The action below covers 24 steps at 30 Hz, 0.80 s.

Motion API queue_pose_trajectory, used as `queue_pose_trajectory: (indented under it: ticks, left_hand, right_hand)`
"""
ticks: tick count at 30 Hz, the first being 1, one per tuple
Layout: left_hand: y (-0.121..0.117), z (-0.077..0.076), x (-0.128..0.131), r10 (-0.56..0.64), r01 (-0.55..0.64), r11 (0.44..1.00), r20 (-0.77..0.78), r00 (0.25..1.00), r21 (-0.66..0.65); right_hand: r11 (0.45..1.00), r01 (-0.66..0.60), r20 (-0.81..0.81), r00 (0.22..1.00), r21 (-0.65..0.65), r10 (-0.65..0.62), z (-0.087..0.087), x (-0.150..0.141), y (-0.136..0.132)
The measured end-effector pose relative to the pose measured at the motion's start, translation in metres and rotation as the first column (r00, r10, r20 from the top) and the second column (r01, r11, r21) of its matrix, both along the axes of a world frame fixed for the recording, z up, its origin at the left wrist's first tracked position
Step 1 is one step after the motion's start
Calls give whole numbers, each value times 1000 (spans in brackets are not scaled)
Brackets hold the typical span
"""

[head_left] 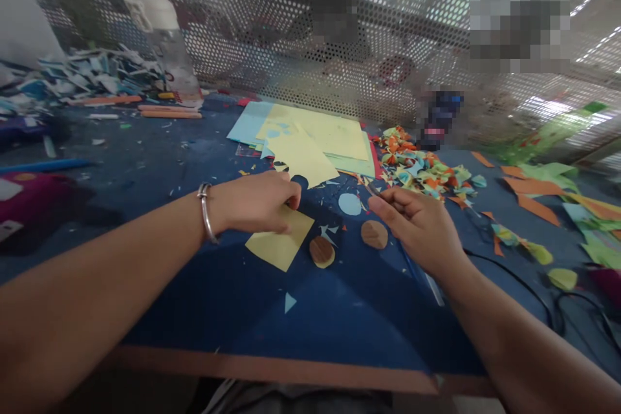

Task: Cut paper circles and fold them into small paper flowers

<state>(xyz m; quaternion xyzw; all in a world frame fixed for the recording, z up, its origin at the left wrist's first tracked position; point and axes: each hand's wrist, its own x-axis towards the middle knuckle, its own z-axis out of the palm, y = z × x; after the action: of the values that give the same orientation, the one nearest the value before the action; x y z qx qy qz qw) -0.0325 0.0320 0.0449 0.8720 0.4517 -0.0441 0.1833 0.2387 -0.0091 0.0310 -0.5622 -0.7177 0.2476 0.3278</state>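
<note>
My left hand [264, 202], with a silver bangle on the wrist, is over a square of yellow paper [281, 247]. Its fingers curl at the paper's upper edge, and the thumb lies against it. My right hand [414, 217] pinches a small thin greyish object [372, 189], too small to name for certain. Between the hands lie a light blue paper disc [350, 204], a round brown disc [374, 234] and another brown disc [321, 250] with yellow paper showing under its edge. Blue paper scraps [330, 231] sit beside them.
Behind the hands are stacked paper sheets [334, 136] and a cut-out yellow sheet [310, 162]. Piles of paper bits [427, 168] lie to the right, with a black cable [519, 275]. A bottle [174, 58] stands back left against a perforated metal screen [252, 32].
</note>
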Motion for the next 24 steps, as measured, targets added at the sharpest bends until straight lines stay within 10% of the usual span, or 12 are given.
queue_pose_trajectory:
  ticks: [9, 18, 24]
  left_hand:
    - [6, 7, -1, 144, -67, 973, 359, 922, -219]
    - [-8, 4, 14, 351, 8, 811, 499, 792, -585]
    - [-18, 2, 26, 683, 88, 610, 579, 445, -787]
  right_hand:
    - [987, -103, -160, 984, -126, 82, -7, -8, -1]
    - [968, -208, -183, 966, -141, 181, -5, -21, -9]
    - [985, -154, -286, 950, -72, 128, -4, -20, -11]
